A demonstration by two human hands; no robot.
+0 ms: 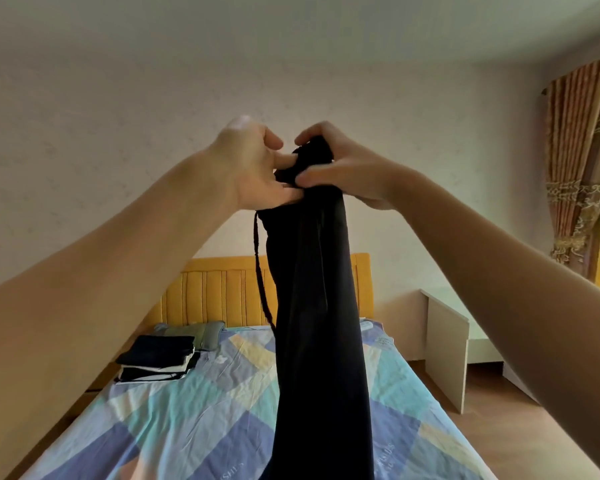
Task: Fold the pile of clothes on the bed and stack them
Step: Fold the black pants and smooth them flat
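A: Entry. A long black garment (317, 341), probably trousers, is held up at arm's length above the bed (194, 424). Its top edge is bunched between both hands; a dark drawstring (260, 271) hangs loose on the left side.

B: Hand states?

A: The left hand (253, 168) is curled at the bunched top, thumb and fingers pinching cloth. The right hand (347, 171) is closed round the same bunch from the other side. The hands are almost touching.

B: Orientation of the garment?

A: The long axis is vertical; the cloth drops straight down from the hands and out of the lower edge of view, so the hem cannot be seen. Neither hand is clearly nearer; both are at the top end.

B: Consequence for the fold?

A: It is judged that the length must be laid along the bed. The folded stack (160, 358) lies well apart, left, near the yellow headboard (219, 289).
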